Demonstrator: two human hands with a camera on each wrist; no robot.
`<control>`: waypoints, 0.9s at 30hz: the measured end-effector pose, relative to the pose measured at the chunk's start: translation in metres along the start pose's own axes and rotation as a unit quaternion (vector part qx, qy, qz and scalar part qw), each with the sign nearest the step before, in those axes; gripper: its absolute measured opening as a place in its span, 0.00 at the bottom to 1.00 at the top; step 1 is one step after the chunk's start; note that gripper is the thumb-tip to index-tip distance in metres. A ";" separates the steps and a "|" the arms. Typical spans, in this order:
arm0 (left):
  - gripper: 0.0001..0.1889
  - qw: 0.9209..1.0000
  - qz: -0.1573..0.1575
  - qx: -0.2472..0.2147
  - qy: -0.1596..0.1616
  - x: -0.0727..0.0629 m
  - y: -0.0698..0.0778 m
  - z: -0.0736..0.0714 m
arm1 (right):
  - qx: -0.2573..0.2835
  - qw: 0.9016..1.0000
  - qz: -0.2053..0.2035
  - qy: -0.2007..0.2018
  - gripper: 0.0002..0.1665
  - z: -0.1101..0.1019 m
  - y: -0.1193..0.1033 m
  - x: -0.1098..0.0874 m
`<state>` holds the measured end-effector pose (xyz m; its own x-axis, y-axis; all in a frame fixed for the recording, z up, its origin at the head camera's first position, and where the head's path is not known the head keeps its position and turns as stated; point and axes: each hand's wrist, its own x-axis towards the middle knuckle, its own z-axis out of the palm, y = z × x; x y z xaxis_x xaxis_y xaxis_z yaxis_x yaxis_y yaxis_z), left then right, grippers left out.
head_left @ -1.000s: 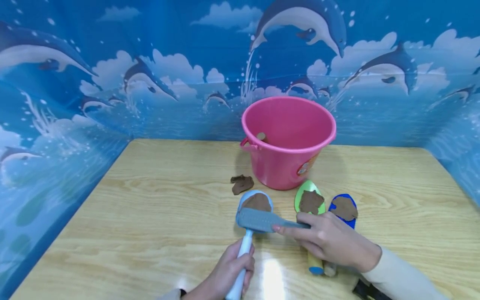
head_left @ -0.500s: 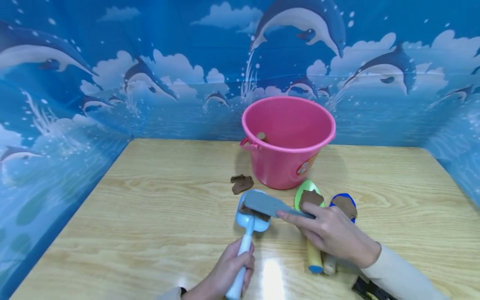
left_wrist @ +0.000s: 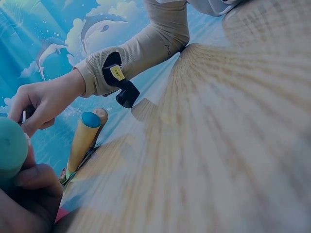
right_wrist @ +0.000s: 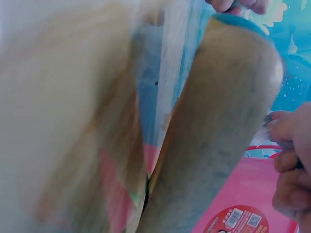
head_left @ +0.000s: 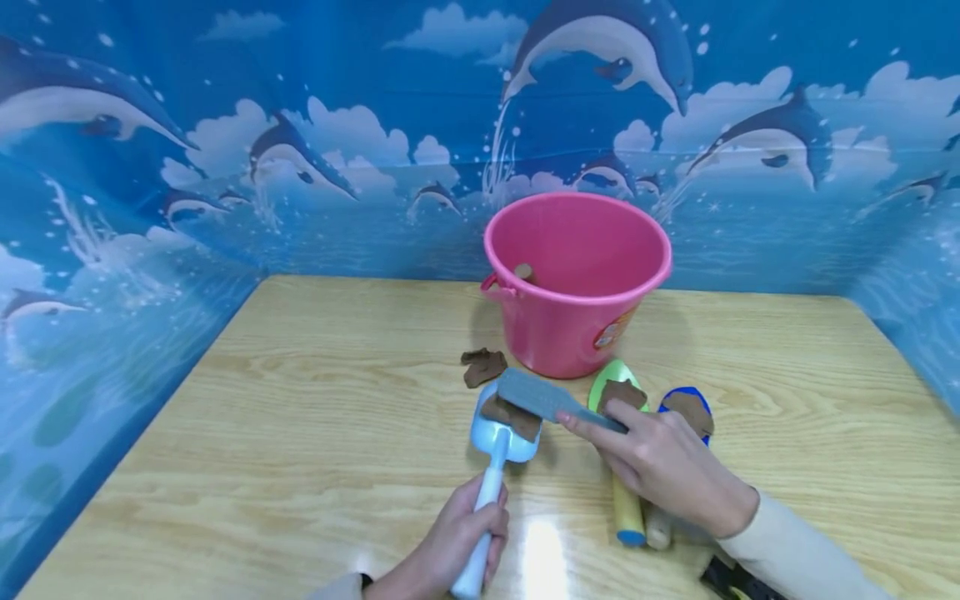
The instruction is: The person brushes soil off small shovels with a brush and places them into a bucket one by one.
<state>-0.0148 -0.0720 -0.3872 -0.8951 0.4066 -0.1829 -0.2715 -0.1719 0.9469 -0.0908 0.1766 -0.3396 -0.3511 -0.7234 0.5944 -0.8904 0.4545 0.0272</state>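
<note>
My left hand [head_left: 457, 537] grips the handle of a light-blue toy shovel [head_left: 517, 451], its blade pointing away. On the blade lies a brown, clay-like piece [head_left: 523, 422], partly hidden by the tool above it. My right hand [head_left: 663, 462] holds a grey flat-bladed tool [head_left: 534, 394], forefinger stretched along it, its blade overlapping the piece's far right edge. Beneath and beside the right hand lie a green trowel [head_left: 604, 382] and a blue trowel [head_left: 687, 391], each bearing a brown patch. In the left wrist view, the left hand [left_wrist: 36, 194] curls round the shovel handle [left_wrist: 12, 145].
A pink bucket [head_left: 562, 337] stands behind the tools, with a small light-coloured object [head_left: 523, 272] inside. Loose brown scraps [head_left: 484, 367] lie at its left on the wooden table [head_left: 300, 433]. A dolphin-printed backdrop [head_left: 375, 142] surrounds the table's far sides.
The grey tool has moved from low on the shovel blade up to its far right edge. The brown piece has shifted and folded towards me, baring more blue. The left hand holds still.
</note>
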 end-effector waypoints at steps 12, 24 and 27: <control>0.07 1.000 0.011 0.016 -0.007 0.000 -0.002 0.000 | 0.011 1.000 0.006 -0.006 0.25 0.002 -0.002 -0.001; 0.06 0.999 0.007 0.029 -0.013 0.000 -0.002 0.000 | 0.036 0.999 -0.024 -0.029 0.23 -0.002 -0.001 0.001; 0.05 0.999 0.009 0.032 -0.009 0.000 -0.002 0.000 | 0.018 1.000 -0.007 -0.023 0.24 -0.001 0.000 0.001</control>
<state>-0.0142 -0.0718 -0.3893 -0.8928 0.4201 -0.1624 -0.2330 -0.1222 0.9648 -0.0904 0.1767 -0.3382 -0.3505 -0.7536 0.5561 -0.9052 0.4249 0.0053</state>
